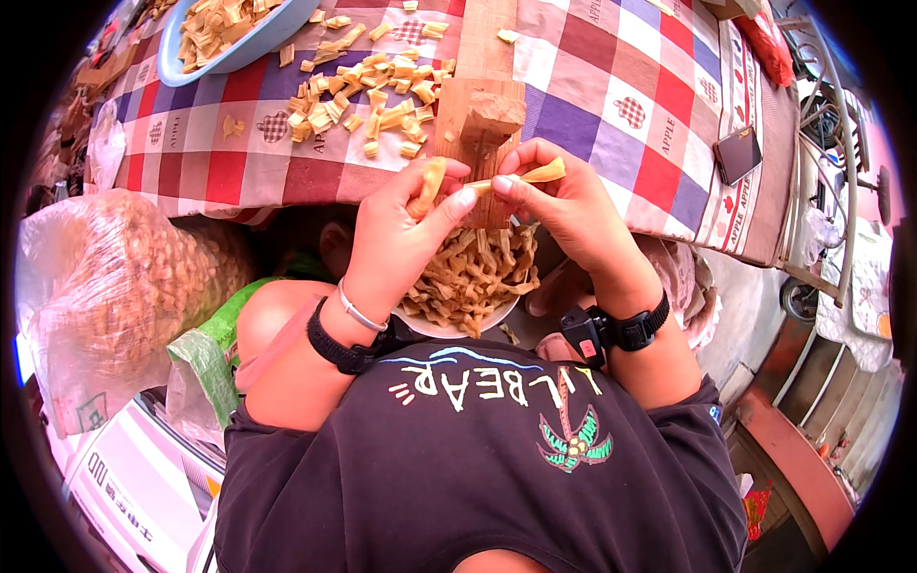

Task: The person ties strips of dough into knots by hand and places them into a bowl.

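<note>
The tablecloth (pixel 564 124) across the top is checked red, white, blue and brown; the basin (pixel 263 46), upper left, pale blue; the strips (pixel 546 171) at centre, pale yellow; the shirt (pixel 439 497), lower centre, black.

- Blocked directly ahead of left hand (pixel 394 212) and right hand (pixel 581 208) by upright brown wooden block (pixel 494 107) on long wooden board (pixel 488 43).
- Bridged between both hands by pale-yellow flat strip (pixel 546 172).
- Obstructed ahead-left by scattered short yellow chunks (pixel 382 107); farther off, by light-blue plastic basin (pixel 270 38).
- Passable ahead-right, low over red-white-blue checked cloth (pixel 600 81), between block and dark flat rectangular object (pixel 738 156).
- Limited beneath hands by round white bowl (pixel 420 323), heaped with tan twisted strips (pixel 482 277).
- Barred at far left by bulky clear-plastic sack (pixel 124 286).
- Bounded at far right, beyond cloth edge, by grey metal tube frame (pixel 846 153).
</note>
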Demonstrator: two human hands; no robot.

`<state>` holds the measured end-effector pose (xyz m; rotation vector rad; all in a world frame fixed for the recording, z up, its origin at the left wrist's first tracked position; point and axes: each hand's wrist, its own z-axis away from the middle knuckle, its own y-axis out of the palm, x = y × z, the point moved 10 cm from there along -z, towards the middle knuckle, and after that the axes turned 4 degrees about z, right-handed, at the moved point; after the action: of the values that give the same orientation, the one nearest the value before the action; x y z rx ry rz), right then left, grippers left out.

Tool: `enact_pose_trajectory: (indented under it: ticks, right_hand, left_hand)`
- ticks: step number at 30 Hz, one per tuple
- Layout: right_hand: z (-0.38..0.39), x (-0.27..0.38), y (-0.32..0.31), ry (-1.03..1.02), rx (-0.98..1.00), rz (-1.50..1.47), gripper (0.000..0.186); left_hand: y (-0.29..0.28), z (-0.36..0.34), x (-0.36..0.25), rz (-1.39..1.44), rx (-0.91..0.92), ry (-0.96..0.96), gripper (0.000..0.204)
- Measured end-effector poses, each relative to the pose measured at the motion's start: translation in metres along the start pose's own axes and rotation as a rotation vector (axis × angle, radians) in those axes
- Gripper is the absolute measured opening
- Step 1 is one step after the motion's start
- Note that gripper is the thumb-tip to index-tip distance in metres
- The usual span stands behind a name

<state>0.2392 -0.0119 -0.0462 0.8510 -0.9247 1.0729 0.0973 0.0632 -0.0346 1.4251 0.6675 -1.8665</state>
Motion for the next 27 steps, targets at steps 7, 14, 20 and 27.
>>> enact_pose_trajectory:
  ticks: [7,14,20,27]
  right_hand:
    - [-0.003,-0.01,0.002,0.022,0.035,-0.018,0.018]
    - [0.002,0.002,0.013,0.059,0.153,-0.123,0.028]
    - [0.008,0.002,0.016,0.05,0.234,0.048,0.027]
    - [0.012,-0.006,0.032,-0.022,0.36,0.319,0.035]
  left_hand:
    - [-0.007,-0.004,0.003,-0.059,-0.023,0.023,0.011]
    - [-0.013,-0.003,0.006,-0.001,-0.066,0.048,0.01]
    - [-0.014,-0.001,0.009,-0.053,-0.009,-0.016,0.018]
    - [0.002,-0.004,-0.004,-0.012,0.106,0.071,0.017]
